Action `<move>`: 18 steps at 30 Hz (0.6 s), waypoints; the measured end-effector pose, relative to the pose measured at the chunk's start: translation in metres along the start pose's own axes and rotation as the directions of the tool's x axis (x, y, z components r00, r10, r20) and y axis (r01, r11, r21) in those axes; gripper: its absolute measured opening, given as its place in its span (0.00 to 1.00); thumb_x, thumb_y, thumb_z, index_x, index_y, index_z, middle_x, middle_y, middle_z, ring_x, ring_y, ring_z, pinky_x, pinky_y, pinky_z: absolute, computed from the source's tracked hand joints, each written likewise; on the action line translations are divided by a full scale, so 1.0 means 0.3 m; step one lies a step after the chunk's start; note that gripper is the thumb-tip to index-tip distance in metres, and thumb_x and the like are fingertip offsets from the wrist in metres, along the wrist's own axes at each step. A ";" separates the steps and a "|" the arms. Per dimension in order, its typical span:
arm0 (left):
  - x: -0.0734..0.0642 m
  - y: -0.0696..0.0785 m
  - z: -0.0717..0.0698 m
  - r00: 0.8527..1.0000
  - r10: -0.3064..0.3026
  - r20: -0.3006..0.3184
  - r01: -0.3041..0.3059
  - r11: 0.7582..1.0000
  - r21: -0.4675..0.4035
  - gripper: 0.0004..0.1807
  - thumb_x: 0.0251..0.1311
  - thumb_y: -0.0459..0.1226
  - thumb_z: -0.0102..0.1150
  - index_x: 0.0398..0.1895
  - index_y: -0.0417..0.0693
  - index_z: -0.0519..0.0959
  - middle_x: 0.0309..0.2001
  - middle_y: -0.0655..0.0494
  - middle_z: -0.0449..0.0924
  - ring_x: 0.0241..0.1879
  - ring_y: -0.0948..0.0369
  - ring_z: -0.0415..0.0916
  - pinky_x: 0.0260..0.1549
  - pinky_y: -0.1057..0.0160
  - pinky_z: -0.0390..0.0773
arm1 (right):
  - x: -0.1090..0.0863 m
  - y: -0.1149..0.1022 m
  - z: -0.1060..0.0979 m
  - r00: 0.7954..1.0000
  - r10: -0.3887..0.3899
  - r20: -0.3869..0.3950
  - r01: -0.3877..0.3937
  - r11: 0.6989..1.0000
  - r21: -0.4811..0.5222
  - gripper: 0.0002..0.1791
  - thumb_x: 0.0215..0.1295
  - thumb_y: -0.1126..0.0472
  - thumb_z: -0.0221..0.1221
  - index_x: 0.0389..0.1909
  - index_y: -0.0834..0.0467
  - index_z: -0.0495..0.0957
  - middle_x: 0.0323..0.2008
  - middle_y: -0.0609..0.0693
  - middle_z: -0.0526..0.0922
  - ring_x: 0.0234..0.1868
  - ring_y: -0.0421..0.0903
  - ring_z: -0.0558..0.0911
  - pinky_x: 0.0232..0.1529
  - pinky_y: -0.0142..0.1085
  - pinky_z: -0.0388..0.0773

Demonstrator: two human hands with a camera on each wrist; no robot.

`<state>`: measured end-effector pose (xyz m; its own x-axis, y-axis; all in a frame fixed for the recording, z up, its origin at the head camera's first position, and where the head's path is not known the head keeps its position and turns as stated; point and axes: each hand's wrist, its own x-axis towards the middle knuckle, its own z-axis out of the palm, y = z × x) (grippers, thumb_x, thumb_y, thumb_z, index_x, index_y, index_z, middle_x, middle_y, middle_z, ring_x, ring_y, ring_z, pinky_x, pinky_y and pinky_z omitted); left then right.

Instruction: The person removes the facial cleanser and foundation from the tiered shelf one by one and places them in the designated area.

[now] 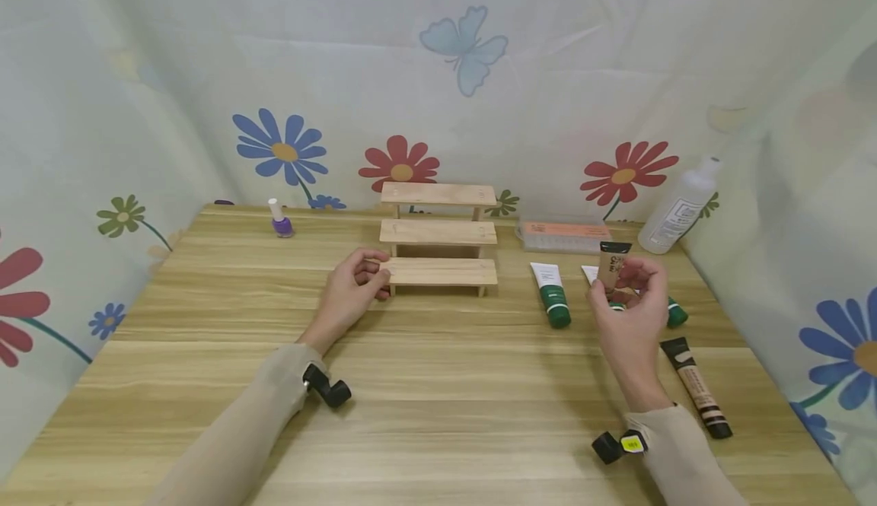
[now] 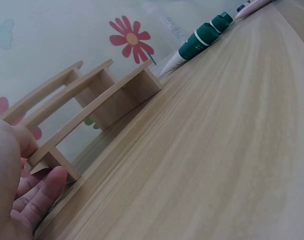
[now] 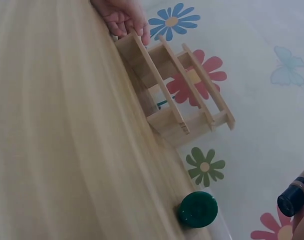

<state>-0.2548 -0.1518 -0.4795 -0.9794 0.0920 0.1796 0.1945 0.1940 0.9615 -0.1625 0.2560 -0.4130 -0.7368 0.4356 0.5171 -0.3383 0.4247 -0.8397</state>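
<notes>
A three-step wooden stand [image 1: 438,271] is at the table's middle back. My left hand [image 1: 351,289] grips the left end of its lowest step; in the left wrist view the thumb and fingers are round the step's end [image 2: 39,154]. Raised above the table on the right, my right hand [image 1: 633,308] pinches a small tan tube with black ends [image 1: 610,264]. Its dark cap [image 3: 290,201] points downward in the right wrist view. Beneath and behind that hand lie green-and-white tubes [image 1: 677,312], partly hidden by it.
Another green-and-white tube [image 1: 551,293] lies right of the stand. A longer beige-and-black tube [image 1: 695,388] is near the right edge. A clear flat box [image 1: 565,235] and a white bottle [image 1: 678,213] stand at the back; a purple nail polish bottle [image 1: 281,224] is at back left.
</notes>
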 end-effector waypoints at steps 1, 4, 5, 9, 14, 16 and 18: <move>0.001 -0.001 0.000 1.000 0.002 0.002 -0.002 1.000 0.000 0.14 0.80 0.35 0.65 0.63 0.44 0.82 0.46 0.40 0.85 0.39 0.52 0.89 0.40 0.57 0.96 | -0.008 0.001 -0.007 1.000 0.003 0.003 -0.003 1.000 -0.002 0.29 0.68 0.74 0.69 0.67 0.65 0.71 0.49 0.40 0.74 0.48 0.42 0.78 0.41 0.23 0.81; 0.000 0.001 0.001 1.000 0.006 0.000 -0.006 1.000 -0.007 0.13 0.79 0.34 0.65 0.62 0.46 0.82 0.46 0.41 0.85 0.38 0.52 0.89 0.39 0.57 0.96 | -0.031 0.002 -0.023 1.000 0.012 0.007 -0.012 1.000 -0.020 0.31 0.68 0.75 0.69 0.69 0.65 0.70 0.50 0.41 0.73 0.47 0.42 0.78 0.39 0.22 0.80; 0.000 0.002 0.000 1.000 0.009 0.001 -0.009 1.000 -0.008 0.13 0.79 0.34 0.65 0.62 0.45 0.82 0.46 0.41 0.85 0.38 0.52 0.89 0.39 0.57 0.96 | -0.038 0.000 -0.028 1.000 0.012 0.012 -0.012 0.999 -0.030 0.31 0.68 0.75 0.69 0.69 0.65 0.70 0.49 0.41 0.73 0.47 0.42 0.77 0.38 0.22 0.80; 0.001 0.006 -0.003 1.000 0.009 -0.006 -0.009 1.000 -0.010 0.13 0.79 0.34 0.65 0.62 0.45 0.82 0.45 0.41 0.84 0.38 0.53 0.89 0.39 0.57 0.96 | -0.073 -0.010 -0.041 0.998 0.048 0.033 -0.045 0.996 -0.082 0.30 0.68 0.74 0.68 0.69 0.64 0.71 0.49 0.43 0.74 0.45 0.43 0.77 0.37 0.21 0.79; 0.001 0.003 -0.006 1.000 0.004 0.000 -0.004 1.000 -0.007 0.13 0.79 0.35 0.66 0.62 0.45 0.82 0.46 0.41 0.84 0.38 0.52 0.88 0.39 0.57 0.96 | -0.125 -0.019 -0.059 0.989 0.124 0.078 -0.108 0.977 -0.182 0.30 0.66 0.73 0.67 0.69 0.62 0.72 0.50 0.50 0.76 0.44 0.43 0.76 0.38 0.18 0.78; -0.001 0.000 -0.006 1.000 0.003 0.010 -0.003 1.000 -0.007 0.13 0.79 0.35 0.66 0.62 0.46 0.82 0.46 0.41 0.84 0.38 0.52 0.89 0.39 0.57 0.96 | -0.144 -0.021 -0.069 0.984 0.153 0.093 -0.129 0.967 -0.222 0.31 0.66 0.72 0.67 0.69 0.62 0.72 0.51 0.52 0.77 0.44 0.43 0.76 0.38 0.17 0.77; -0.002 -0.001 -0.004 1.000 0.002 0.017 -0.002 1.000 -0.009 0.13 0.79 0.36 0.66 0.62 0.46 0.82 0.46 0.41 0.84 0.38 0.51 0.89 0.39 0.56 0.96 | -0.161 -0.023 -0.079 0.979 0.176 0.107 -0.145 0.957 -0.249 0.31 0.65 0.72 0.68 0.68 0.62 0.72 0.51 0.54 0.78 0.44 0.44 0.76 0.38 0.17 0.77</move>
<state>-0.2542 -0.1532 -0.4796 -0.9780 0.1090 0.1781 0.1960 0.1855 0.9629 -0.1106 0.2508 -0.4283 -0.8431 0.4161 0.3406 -0.0711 0.5416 -0.8376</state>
